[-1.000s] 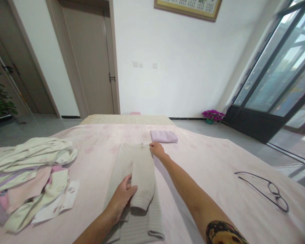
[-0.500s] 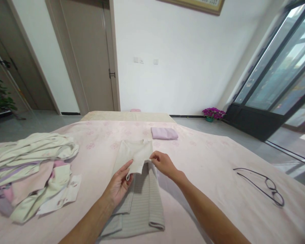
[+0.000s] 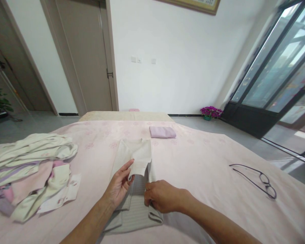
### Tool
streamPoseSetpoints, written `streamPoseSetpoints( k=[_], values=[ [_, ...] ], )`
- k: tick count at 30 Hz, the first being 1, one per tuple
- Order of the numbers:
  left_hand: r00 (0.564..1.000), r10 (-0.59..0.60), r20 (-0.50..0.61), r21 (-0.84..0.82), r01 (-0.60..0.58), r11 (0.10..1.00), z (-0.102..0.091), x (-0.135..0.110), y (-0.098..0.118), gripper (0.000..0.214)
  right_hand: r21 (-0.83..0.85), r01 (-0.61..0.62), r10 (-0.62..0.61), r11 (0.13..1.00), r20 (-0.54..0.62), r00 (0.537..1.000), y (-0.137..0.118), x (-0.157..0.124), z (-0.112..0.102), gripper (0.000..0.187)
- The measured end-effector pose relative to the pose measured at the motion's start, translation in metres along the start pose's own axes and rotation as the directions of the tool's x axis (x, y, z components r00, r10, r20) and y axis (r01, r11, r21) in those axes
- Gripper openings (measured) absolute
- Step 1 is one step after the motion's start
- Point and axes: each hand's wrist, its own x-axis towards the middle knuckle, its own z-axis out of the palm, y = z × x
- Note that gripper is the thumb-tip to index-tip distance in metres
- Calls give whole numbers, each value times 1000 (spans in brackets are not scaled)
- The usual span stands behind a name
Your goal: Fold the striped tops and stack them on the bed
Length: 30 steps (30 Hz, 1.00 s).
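A pale grey-green ribbed garment [image 3: 138, 217] lies partly folded on the pink bedspread in front of me, its neckline at the far end. My left hand [image 3: 120, 188] pinches a raised, lighter edge of it between thumb and fingers, holding that flap up off the lower layers. My right hand [image 3: 161, 196] is closed at the garment's right side, on the long folded strip there. Its fingertips are partly hidden, but they seem to grip the cloth. Near the right hand, the strip's lower end is rolled over.
Loose clothes [image 3: 40, 156] are heaped at the left, with a white printed piece [image 3: 59, 200] at their edge. A folded lilac cloth [image 3: 162, 132] lies beyond the garment. Black-framed glasses [image 3: 265, 184] rest at the right on the pink bedspread [image 3: 198, 169].
My right hand has let go of the flap's right corner and moved down toward me along the garment's right side. My left hand still pinches the flap. The view has shifted slightly.
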Motion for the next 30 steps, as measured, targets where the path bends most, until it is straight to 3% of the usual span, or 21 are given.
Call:
streamPoseSetpoints(
  k=[7, 12, 17, 19, 21, 22, 24, 26, 28, 30],
  values=[
    [996, -1, 88, 206, -18, 978, 1, -5, -2, 50, 1, 59, -59, 998, -100, 993, -10, 10, 4, 15],
    [997, -53, 62, 379, 25, 925, -2, -12, -8, 52, -80, 8, -15, 997, -85, 996, -27, 11, 17, 17],
    [994, -97, 47, 573, 53, 818, -8, -14, -13, 51, 194, 198, -184, 961, -86, 979, -45, -16, 5, 36],
    [997, -63, 42, 651, 21, 759, -8, -12, -14, 47, 313, 212, -174, 926, -148, 974, -41, -23, -4, 42],
    [998, -33, 55, 703, -16, 711, -9, -10, -15, 45, 394, 144, -26, 908, -288, 957, -24, -22, -11, 42],
    [998, -16, 64, 717, -35, 696, -10, -8, -16, 44, 424, 92, 80, 901, -370, 926, -9, -18, -13, 41],
    [997, 19, 77, 736, -70, 673, -14, -5, -19, 43, 491, -54, 341, 870, -518, 785, 29, -5, -16, 34],
    [996, 36, 82, 767, -86, 636, -21, -2, -23, 45, 514, -168, 476, 841, -557, 680, 74, 13, -16, 38],
    [996, 28, 85, 819, -86, 567, -27, 1, -26, 49, 428, -247, 475, 869, -583, 659, 115, 32, -15, 47],
    [994, 28, 104, 874, -105, 474, -31, 1, -27, 51, 353, -330, 479, 876, -546, 687, 146, 52, -12, 52]
  ],
)
